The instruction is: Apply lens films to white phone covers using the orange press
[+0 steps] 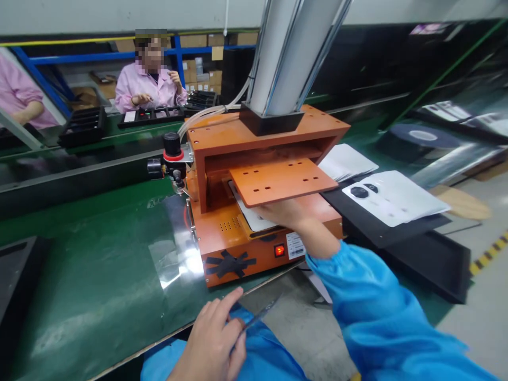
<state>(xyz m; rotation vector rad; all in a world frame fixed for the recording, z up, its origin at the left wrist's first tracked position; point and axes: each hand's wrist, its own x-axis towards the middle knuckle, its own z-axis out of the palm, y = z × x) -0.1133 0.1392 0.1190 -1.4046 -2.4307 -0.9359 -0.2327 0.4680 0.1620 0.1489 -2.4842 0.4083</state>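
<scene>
An orange press machine (254, 159) stands on the green table, with a flat orange plate (280, 181) jutting out over its bed. My right hand (288, 214) reaches under that plate and rests on a white flat part (254, 218) lying on the bed; its fingers are mostly hidden. My left hand (214, 338) is low near the table's front edge, fingers closed in a pinch on a thin clear strip (260, 314) that sticks out to the right. Both my sleeves are bright blue.
A stack of white panels (397, 198) lies on black trays (397, 233) to the right. A clear film sheet (174, 248) lies on the green table (87, 275) left of the machine. A person in pink (148, 84) sits across the conveyor, with black trays (83, 124) nearby.
</scene>
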